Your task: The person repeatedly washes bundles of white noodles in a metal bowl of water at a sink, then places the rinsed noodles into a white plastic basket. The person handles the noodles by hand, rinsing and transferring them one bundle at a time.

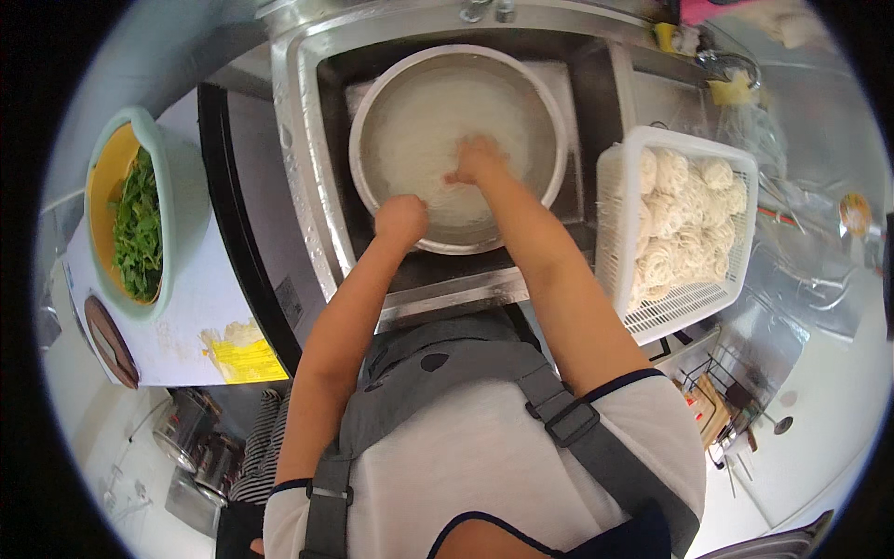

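Note:
A large round metal basin (pixel 360 157) of cloudy water stands in the steel sink, with pale noodle-like strands (pixel 412 133) under the surface. My left hand (pixel 403 220) is curled at the basin's near left rim, fingers bent inward; whether it grips the rim or strands is hidden. My right hand (pixel 480 159) reaches into the water near the middle, blurred, thumb held apart from the fingers; its fingertips are hard to see. To the right, a white plastic basket (pixel 632 168) holds several coiled bundles of pale noodles (pixel 688 223).
The sink's steel edge (pixel 297 140) surrounds the basin, below a faucet base (pixel 475 10). At left, a light green tub (pixel 167 209) holds a yellow container with leafy greens (pixel 138 223). Clear plastic bags (pixel 758 133) lie at right. Another person's striped clothing (pixel 262 447) shows at lower left.

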Motion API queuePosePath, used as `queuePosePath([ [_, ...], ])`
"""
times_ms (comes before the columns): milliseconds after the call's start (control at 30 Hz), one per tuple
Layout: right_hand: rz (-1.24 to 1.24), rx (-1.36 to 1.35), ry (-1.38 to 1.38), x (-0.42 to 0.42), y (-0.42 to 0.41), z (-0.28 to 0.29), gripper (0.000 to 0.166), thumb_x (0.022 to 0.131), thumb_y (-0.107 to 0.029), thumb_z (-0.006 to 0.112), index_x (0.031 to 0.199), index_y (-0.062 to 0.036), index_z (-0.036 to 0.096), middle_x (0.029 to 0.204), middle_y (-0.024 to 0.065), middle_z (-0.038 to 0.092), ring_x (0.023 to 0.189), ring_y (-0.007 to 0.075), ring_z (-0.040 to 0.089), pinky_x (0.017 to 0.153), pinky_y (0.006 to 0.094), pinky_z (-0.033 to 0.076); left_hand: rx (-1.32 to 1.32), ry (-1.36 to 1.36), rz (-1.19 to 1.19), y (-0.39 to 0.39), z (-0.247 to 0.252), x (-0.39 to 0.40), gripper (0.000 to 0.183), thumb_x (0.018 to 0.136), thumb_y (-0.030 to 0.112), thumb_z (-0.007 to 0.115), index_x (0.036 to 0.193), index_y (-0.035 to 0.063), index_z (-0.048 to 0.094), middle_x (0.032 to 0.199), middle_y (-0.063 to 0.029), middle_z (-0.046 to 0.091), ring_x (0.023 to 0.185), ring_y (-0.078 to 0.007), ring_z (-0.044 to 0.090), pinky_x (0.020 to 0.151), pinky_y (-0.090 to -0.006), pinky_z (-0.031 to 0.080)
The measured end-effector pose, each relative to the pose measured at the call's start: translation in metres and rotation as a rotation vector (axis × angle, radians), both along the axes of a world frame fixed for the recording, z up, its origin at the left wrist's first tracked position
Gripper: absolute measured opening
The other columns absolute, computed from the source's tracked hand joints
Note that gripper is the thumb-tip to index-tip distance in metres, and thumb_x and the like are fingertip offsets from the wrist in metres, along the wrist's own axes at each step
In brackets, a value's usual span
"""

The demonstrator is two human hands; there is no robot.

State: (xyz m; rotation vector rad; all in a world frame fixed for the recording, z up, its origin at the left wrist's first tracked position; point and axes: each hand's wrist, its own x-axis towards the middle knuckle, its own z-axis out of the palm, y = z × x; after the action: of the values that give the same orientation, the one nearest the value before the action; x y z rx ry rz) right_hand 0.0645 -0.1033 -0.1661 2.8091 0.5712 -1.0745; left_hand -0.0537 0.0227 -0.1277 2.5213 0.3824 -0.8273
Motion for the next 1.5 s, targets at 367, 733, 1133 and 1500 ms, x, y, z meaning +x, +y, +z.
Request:
queuePosePath([
  [367, -0.076, 0.456, -0.347, -0.059, -0.027, 0.046, 0.035, 0.074, -0.021, 0.052, 0.106, -0.0083, 0.052, 0.107, 0.0124, 0.053, 0.101, 0.0291, 0.049, 0.086, 0.0435, 0.037, -0.062, -0.092, 0.085, 0.026, -0.012, 0.000, 0.032, 0.074, 0.031, 0.053, 0.071, 0.0009, 0.063, 0.072, -0.0191, 0.060, 0.071, -0.0357, 0.058, 0.069, -0.0431, 0.045],
  [733, -0.383, 1.156, -0.982, -0.061, -0.060, 0.366, 0.034, 0.080, -0.028, 0.046, 0.086, 0.0046, 0.056, 0.089, 0.0199, 0.057, 0.079, 0.0265, 0.059, 0.067, 0.0342, 0.050, -0.428, -0.192, -0.084, -0.002, -0.016, 0.015, 0.062, 0.070, 0.018, 0.058, 0.126, 0.0081, 0.033, 0.116, -0.0153, 0.046, 0.107, -0.0303, 0.045, 0.088, -0.0376, 0.039],
  [1133, -0.323, 1.322, 0.188, -0.038, -0.046, 0.206, 0.033, 0.076, -0.013, 0.054, 0.106, -0.0004, 0.052, 0.110, 0.0134, 0.053, 0.102, 0.0242, 0.050, 0.086, 0.0337, 0.039, -0.322, 0.043, 0.050, 0.012, -0.031, 0.011, 0.054, 0.074, 0.026, 0.054, 0.122, 0.0065, 0.038, 0.118, -0.0197, 0.044, 0.106, -0.0332, 0.045, 0.089, -0.0384, 0.038],
  [1500, -1.061, 1.650, 0.865, -0.066, -0.027, 0.127, 0.045, 0.078, -0.023, 0.047, 0.116, 0.0013, 0.045, 0.123, 0.0210, 0.041, 0.104, 0.0283, 0.047, 0.091, 0.0361, 0.033, -0.677, -0.453, -0.179, -0.025, -0.008, 0.040, 0.055, 0.062, 0.030, 0.068, 0.110, 0.0125, 0.049, 0.116, -0.0111, 0.046, 0.108, -0.0246, 0.044, 0.095, -0.0430, 0.027],
])
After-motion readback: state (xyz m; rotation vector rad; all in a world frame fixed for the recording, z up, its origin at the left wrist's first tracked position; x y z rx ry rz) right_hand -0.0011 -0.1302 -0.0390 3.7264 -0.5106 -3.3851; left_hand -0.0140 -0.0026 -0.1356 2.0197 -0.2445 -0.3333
